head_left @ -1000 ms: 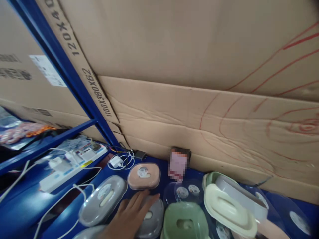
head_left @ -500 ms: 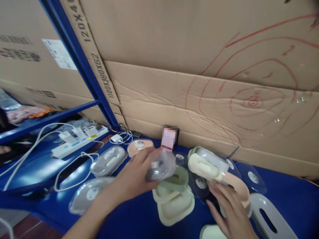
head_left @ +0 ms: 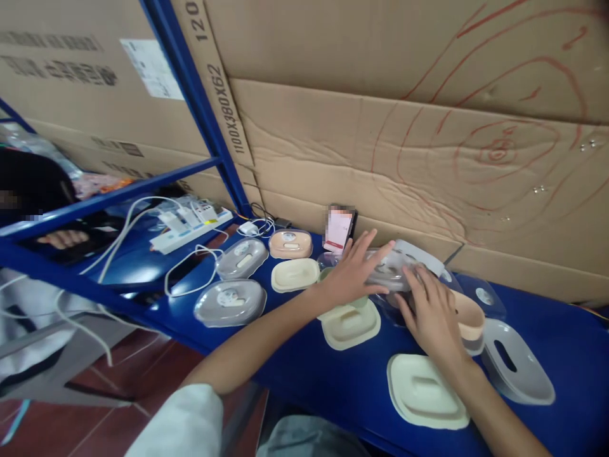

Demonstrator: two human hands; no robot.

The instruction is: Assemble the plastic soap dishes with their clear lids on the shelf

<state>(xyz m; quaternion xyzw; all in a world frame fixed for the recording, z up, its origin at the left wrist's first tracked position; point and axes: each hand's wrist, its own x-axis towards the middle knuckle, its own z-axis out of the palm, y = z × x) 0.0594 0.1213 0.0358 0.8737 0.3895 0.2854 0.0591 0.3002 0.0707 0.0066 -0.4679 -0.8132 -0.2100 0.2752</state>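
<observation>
Two hands meet on one grey plastic lid [head_left: 397, 270] at the shelf's centre, near the cardboard wall [head_left: 380, 158]. Left hand [head_left: 354, 273] lies flat on the lid's 9 o'clock end, fingers spread, pressing rather than gripping. Right hand [head_left: 431, 311] covers the 4 o'clock side, fingers curled over the rim; grip cannot be confirmed. The lid's long axis runs 9 to 3 o'clock. What lies beneath it is hidden. A cream tray [head_left: 351, 324] sits empty at 7 o'clock; a peach dish [head_left: 469, 311] adjoins at 3 o'clock.

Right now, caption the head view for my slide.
Both hands, left and right, press a clear lid among soap boxes on a blue table.
</observation>
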